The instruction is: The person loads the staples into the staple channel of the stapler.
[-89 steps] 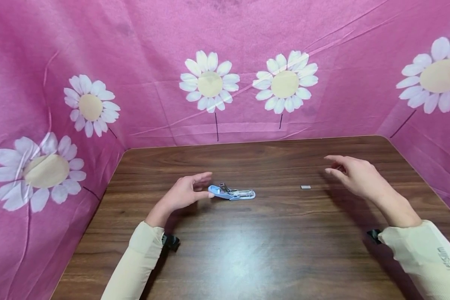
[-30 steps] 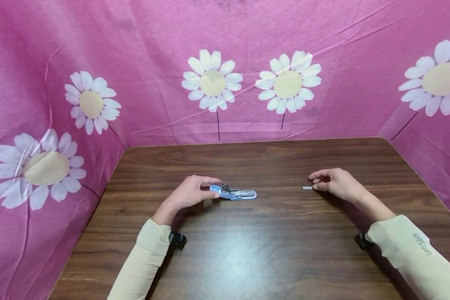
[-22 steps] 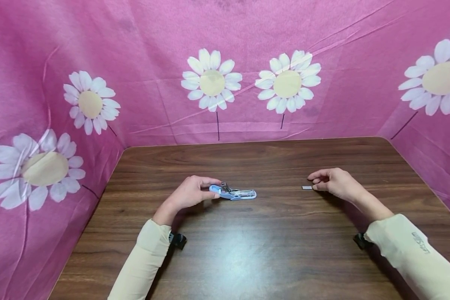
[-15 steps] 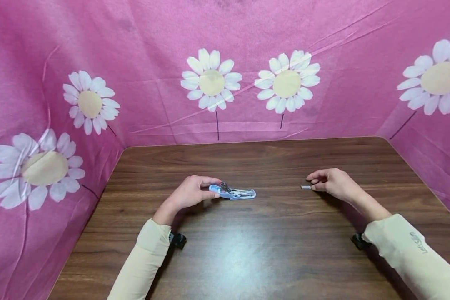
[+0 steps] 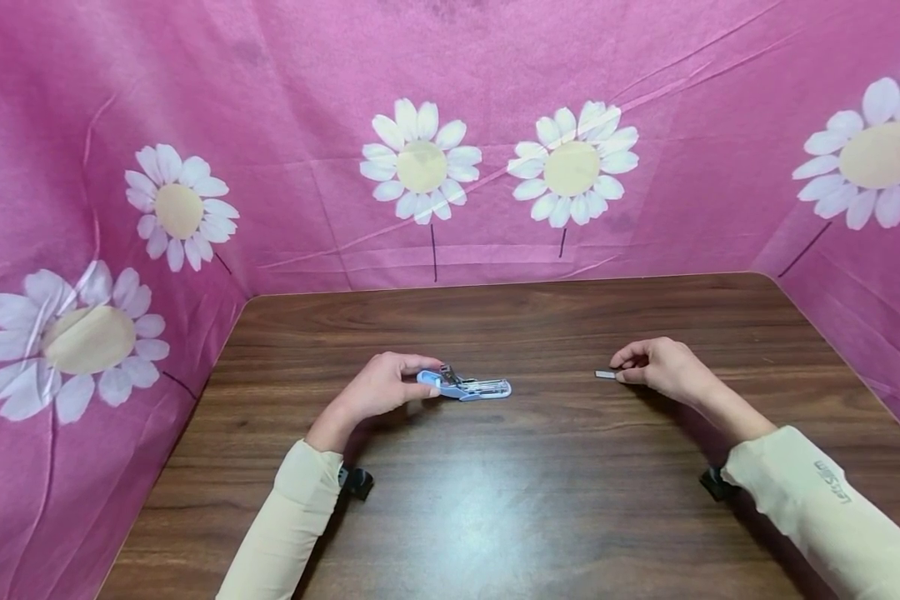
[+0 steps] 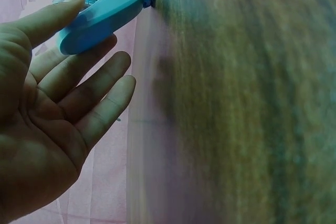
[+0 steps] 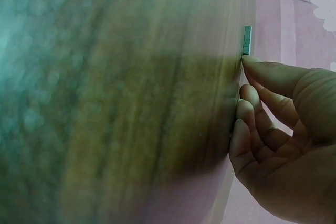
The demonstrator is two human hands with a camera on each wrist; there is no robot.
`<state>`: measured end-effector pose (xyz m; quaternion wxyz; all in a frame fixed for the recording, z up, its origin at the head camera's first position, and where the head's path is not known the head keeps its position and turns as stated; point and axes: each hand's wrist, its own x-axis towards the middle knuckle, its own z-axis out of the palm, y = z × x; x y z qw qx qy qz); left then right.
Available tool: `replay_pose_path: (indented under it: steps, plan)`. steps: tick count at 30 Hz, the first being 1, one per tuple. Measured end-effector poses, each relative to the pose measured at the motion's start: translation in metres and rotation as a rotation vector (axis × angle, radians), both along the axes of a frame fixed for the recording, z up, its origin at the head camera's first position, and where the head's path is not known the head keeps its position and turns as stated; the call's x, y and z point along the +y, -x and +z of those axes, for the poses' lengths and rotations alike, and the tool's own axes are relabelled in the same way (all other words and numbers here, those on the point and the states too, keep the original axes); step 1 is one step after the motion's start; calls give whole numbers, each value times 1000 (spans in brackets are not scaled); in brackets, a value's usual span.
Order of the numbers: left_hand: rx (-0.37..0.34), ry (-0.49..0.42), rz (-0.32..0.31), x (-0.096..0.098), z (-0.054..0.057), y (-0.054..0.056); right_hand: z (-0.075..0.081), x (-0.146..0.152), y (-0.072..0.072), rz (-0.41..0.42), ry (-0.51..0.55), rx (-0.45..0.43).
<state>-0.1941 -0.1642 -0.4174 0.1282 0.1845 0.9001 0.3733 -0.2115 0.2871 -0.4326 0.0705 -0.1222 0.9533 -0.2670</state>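
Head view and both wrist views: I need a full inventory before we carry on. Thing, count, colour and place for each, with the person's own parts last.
Table: 1, brown wood grain, below the hands.
Cloth: pink, behind the table and at both sides.
Printed daisies: 5 in the head view, white with yellow centres, on the cloth.
Stapler: 1, light blue with silver metal, mid-table, opened.
Staple strip: 1, grey, right of the stapler.
Wrist devices: 2, black, one at each cuff.
Sleeves: 2, cream, on both forearms.
Left hand: 1, bare, holding the stapler's left end.
Right hand: 1, bare, pinching the strip's right end.
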Motion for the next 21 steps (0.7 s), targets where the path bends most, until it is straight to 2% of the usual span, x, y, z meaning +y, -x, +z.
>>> replay_pose_path:
  steps: [9, 16, 21]
  plan:
    - [7, -2, 0, 0, 1, -1, 1, -8, -2, 6, 9, -11]
    - [-6, -20, 4, 0, 1, -2, 0, -13, 0, 17, -15, 45]
    - [-10, -29, 7, 0, 2, -3, 2, -17, 0, 28, -6, 51]
